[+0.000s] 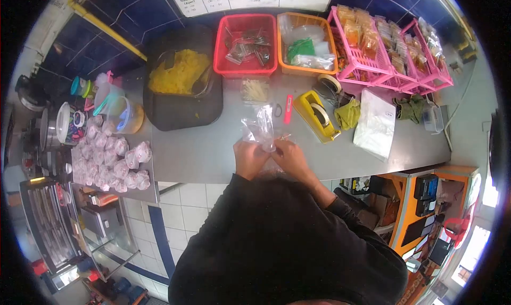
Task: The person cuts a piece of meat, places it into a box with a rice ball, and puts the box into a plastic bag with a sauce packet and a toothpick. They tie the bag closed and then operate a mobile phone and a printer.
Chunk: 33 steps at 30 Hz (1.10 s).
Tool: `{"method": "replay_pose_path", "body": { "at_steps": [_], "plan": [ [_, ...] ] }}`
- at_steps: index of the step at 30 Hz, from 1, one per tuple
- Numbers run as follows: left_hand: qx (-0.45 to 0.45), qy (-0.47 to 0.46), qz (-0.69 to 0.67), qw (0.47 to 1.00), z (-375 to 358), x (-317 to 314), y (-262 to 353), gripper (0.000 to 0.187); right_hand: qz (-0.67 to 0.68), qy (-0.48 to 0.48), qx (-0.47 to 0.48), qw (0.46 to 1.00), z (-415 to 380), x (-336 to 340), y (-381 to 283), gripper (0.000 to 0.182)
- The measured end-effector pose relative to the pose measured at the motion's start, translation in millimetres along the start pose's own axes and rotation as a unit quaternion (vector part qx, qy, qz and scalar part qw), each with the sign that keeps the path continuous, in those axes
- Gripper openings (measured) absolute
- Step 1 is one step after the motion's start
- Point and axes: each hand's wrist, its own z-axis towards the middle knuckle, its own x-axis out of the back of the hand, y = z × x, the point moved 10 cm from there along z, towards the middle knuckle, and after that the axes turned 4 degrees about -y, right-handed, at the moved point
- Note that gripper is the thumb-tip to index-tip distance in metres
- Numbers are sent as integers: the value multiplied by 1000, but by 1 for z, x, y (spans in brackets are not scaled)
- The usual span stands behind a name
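Observation:
A clear plastic bag [262, 123] stands up from my fingers above the steel table, its open part pointing away from me. My left hand [251, 159] pinches its near end from the left. Close beside it, my right hand [291, 159] has its fingers closed on the same bag from the right. Whatever the bag holds is hard to make out through the shine. Just beyond it lie a clear box of pale sticks [256, 90], a dark ring [277, 111] and a pink-red cutter [288, 109].
A yellow tape dispenser [316, 116] and a stack of white plastic bags [374, 125] lie to the right. Behind are a red basket [245, 70], an orange basket [307, 70] and pink baskets [367, 65]. A black tray [183, 113] with yellow food and several wrapped bundles [109, 159] are left.

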Motion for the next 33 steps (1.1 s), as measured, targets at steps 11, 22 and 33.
{"method": "replay_pose_path", "body": {
  "at_steps": [11, 22, 33],
  "plan": [
    [-49, 21, 29, 998, -9, -22, -24, 30, -3, -27, -61, 998, -7, -1, 13, 20],
    [-100, 38, 25, 994, -8, -17, -6, 30, 60, -46, -9, 997, -13, -10, 15, 22],
    [-69, 27, 31, 997, -15, -29, -30, 31, 1, -1, 7, 1000, -19, -31, 38, 29]
  ]
}}
